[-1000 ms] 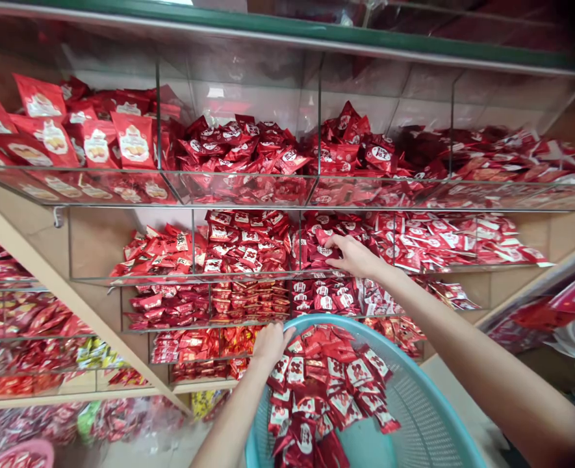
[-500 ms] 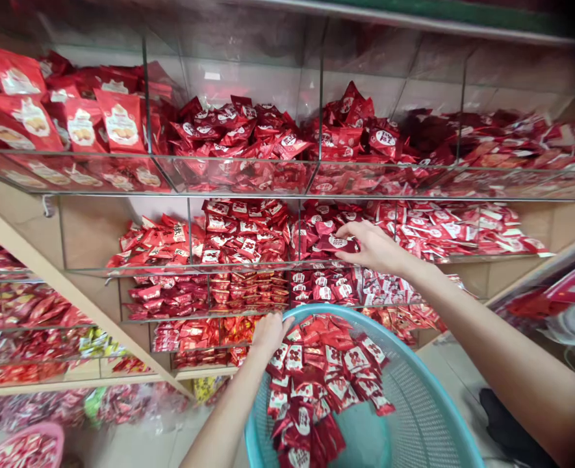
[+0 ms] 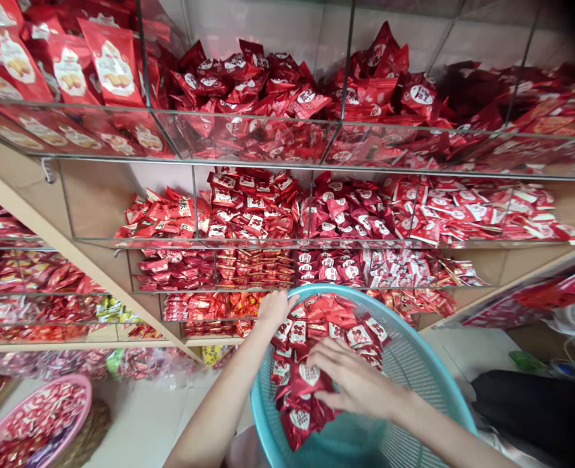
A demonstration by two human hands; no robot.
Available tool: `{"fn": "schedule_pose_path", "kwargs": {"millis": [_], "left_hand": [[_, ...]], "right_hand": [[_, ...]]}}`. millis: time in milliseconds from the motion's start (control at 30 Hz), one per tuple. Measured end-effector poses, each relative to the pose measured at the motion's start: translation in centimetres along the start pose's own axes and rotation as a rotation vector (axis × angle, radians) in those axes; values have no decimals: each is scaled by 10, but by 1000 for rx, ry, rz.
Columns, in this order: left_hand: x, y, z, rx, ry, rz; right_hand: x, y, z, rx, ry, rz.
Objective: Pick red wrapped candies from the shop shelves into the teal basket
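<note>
In the head view, the left hand (image 3: 273,309) is clenched on the rim of the turquoise basket (image 3: 416,370), thumb along the edge. The right hand (image 3: 353,380) is inside the basket, over its pile of red packets (image 3: 360,335). A dark red packet (image 3: 301,378) sits between its fingers and thumb, above another dark red one; whether it is grasped or released, one cannot tell. Ahead, shelves (image 3: 95,201) with glass dividers hold more red packets. A pink basin (image 3: 87,398) of sweets stands at lower left.
</note>
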State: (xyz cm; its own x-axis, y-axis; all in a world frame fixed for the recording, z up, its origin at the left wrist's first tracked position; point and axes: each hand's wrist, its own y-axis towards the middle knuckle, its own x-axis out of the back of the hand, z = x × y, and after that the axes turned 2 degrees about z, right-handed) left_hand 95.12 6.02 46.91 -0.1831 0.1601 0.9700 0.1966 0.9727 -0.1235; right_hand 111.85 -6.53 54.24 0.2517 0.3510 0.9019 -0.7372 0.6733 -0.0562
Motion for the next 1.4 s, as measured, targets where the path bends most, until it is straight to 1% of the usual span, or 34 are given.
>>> {"fn": "schedule_pose_path", "kwargs": {"millis": [100, 200, 333, 533, 733, 867, 1000, 1100, 1200, 1300, 1367, 1400], "left_hand": [[1, -1, 0, 0, 4, -3], [0, 0, 1, -2, 4, 1], [-1, 0, 2, -11, 6, -10], [-1, 0, 1, -11, 10, -22], [-1, 0, 2, -15, 6, -34], [-1, 0, 2, -18, -3, -37], [0, 0, 2, -7, 1, -17], [1, -1, 1, -6, -5, -12], [0, 0, 2, -3, -20, -12], [-2, 1, 3, 0, -20, -23], [-4, 2, 4, -2, -21, -36], [-4, 2, 4, -5, -25, -44]], "right_hand": [[-18, -8, 5, -3, 31, 78], [-25, -15, 7, 0, 47, 120], [-32, -17, 9, -8, 34, 130], [-45, -8, 9, 14, -16, 115], [-50, 1, 12, 24, -39, 93], [-52, 2, 13, 11, -6, 78], [-50, 1, 15, 23, 14, 68], [-37, 1, 13, 33, 2, 19], [-6, 6, 6, 36, -43, -101], [41, 17, -8, 35, -113, -325], [76, 30, -19, 9, -133, -517], [94, 37, -25, -28, -126, -621]]}}
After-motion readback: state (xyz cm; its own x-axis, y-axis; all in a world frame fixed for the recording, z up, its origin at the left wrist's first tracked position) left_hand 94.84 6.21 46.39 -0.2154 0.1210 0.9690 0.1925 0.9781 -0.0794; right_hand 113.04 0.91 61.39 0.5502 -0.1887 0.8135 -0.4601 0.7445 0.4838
